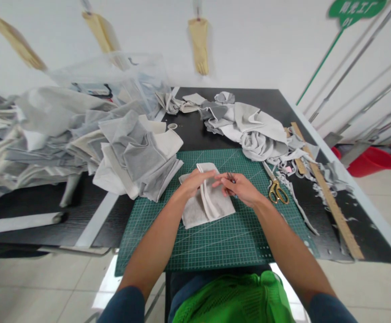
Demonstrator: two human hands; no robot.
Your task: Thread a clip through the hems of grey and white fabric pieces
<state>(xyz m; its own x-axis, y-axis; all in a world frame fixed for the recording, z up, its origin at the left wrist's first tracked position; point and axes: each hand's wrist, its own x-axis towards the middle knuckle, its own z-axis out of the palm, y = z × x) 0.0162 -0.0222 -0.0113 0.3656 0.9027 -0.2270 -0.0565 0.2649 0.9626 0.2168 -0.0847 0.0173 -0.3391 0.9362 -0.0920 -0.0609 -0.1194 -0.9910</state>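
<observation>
A light grey piece of folded cloth (pixel 207 202) lies on the green cutting mat (pixel 155 242), its middle fold standing up. My left hand (pixel 194 181) grips this fold from the left, its fingers reaching across to the right. My right hand (pixel 237 188) is closed around a small dark tool (pixel 230 176), which looks like thread snips but is mostly hidden by the fingers. The fingertips of both hands meet or nearly meet above the cloth. Gold-handled scissors (pixel 276 190) rest on the mat to the right of my right hand.
Stacked grey cloth pieces (pixel 141 152) rise at the left, before a clear plastic bin (pixel 141 80). Crumpled cloth (pixel 249 121) lies at the back right. Wooden rulers (pixel 333 211) and fabric scraps (pixel 336 177) line the right edge. A red bucket (pixel 372 161) stands beyond.
</observation>
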